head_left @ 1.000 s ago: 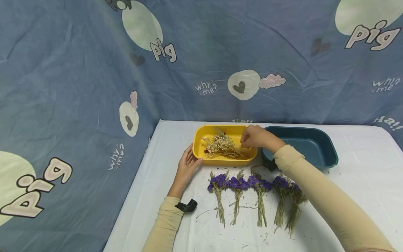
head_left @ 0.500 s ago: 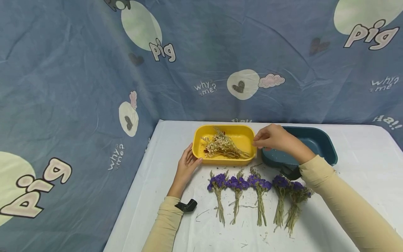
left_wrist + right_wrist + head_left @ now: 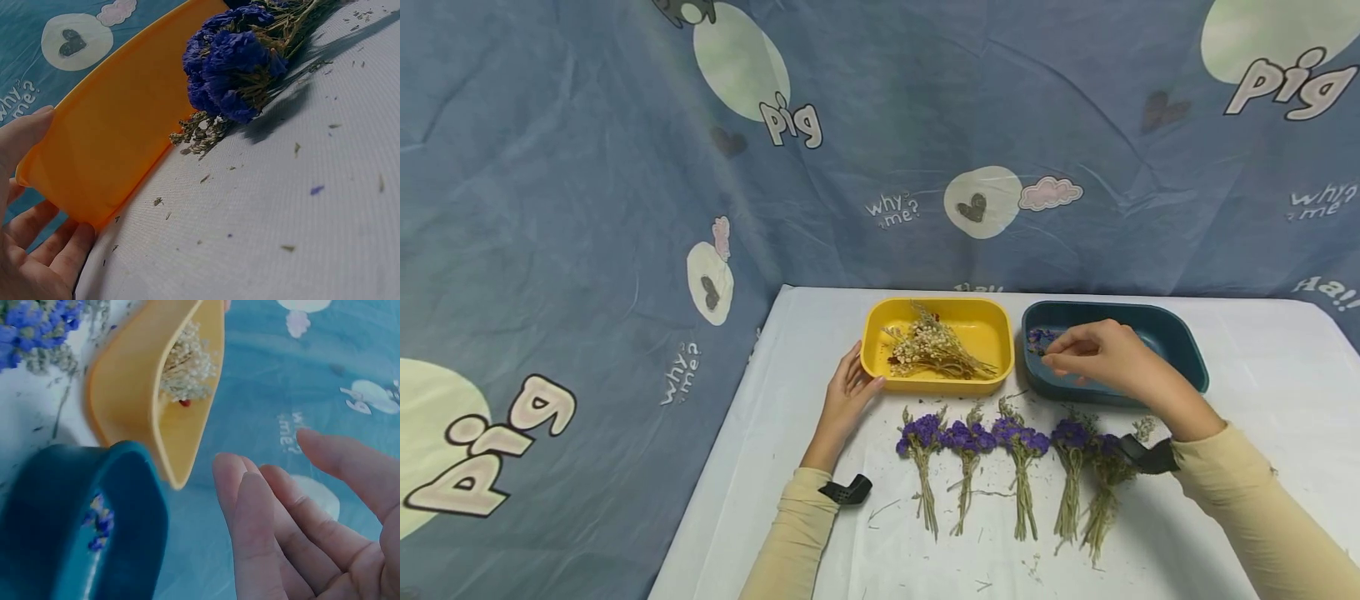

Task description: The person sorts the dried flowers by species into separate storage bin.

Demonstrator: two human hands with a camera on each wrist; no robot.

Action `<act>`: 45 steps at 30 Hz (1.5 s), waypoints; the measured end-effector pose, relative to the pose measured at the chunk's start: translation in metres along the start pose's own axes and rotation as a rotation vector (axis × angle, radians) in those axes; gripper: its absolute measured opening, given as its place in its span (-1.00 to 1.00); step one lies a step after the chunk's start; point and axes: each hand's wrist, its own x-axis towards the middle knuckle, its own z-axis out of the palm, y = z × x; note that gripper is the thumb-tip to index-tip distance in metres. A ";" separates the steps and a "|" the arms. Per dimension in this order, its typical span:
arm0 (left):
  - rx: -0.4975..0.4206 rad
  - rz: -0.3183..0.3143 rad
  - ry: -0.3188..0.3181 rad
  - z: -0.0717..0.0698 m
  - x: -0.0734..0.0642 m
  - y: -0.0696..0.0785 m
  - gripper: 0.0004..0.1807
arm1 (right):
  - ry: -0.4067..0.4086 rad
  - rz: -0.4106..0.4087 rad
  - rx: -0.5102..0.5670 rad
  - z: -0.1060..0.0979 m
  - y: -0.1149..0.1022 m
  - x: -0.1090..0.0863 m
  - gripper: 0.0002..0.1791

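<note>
head: yellow box [image 3: 947, 387] gripped by left hand [image 3: 847, 396], dried flowers [image 3: 928, 343] inside; blue box [image 3: 1183, 354] overhung by right hand [image 3: 1112, 358] | left wrist: box corner held between thumb and fingers | right wrist: thumb and fingers parted

Beige sleeves [image 3: 1262, 508], black wrist cameras [image 3: 847, 490]

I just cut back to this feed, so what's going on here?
A person's left hand holds the left end of the yellow tray, where a pale dried bunch lies. The right hand hangs over the blue tray, thumb and fingers apart with nothing visible between them. Loose purple bits lie at the left end of the blue tray. In front of the trays, five purple bunches lie in a row on the table.
</note>
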 end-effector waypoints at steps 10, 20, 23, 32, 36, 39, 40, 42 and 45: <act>0.003 -0.007 0.007 0.001 0.001 -0.003 -0.14 | 0.069 0.075 0.013 0.003 0.043 -0.044 -0.58; -0.016 0.010 -0.005 0.000 0.001 -0.002 -0.12 | 0.143 0.167 0.052 0.013 0.082 -0.083 -0.60; -0.011 -0.002 -0.002 0.000 0.002 -0.003 -0.11 | 0.168 0.203 0.052 0.016 0.090 -0.092 -0.60; 0.000 -0.007 -0.002 0.000 0.001 -0.003 -0.12 | 0.132 0.313 0.072 0.033 0.105 -0.111 -0.64; 0.001 -0.003 -0.004 0.000 0.001 -0.002 -0.12 | 0.102 0.344 0.059 0.046 0.105 -0.115 -0.62; -0.003 -0.001 -0.002 0.001 0.001 -0.001 -0.12 | 0.083 0.353 0.007 0.057 0.103 -0.115 -0.62; -0.006 -0.003 -0.003 0.001 0.001 -0.001 -0.12 | 0.079 0.353 -0.017 0.061 0.102 -0.115 -0.62; -0.011 -0.008 -0.003 0.001 0.001 -0.001 -0.12 | 0.084 0.353 -0.057 0.067 0.101 -0.114 -0.61; -0.015 -0.017 -0.004 0.001 0.002 -0.001 -0.11 | 0.099 0.346 -0.089 0.073 0.099 -0.111 -0.62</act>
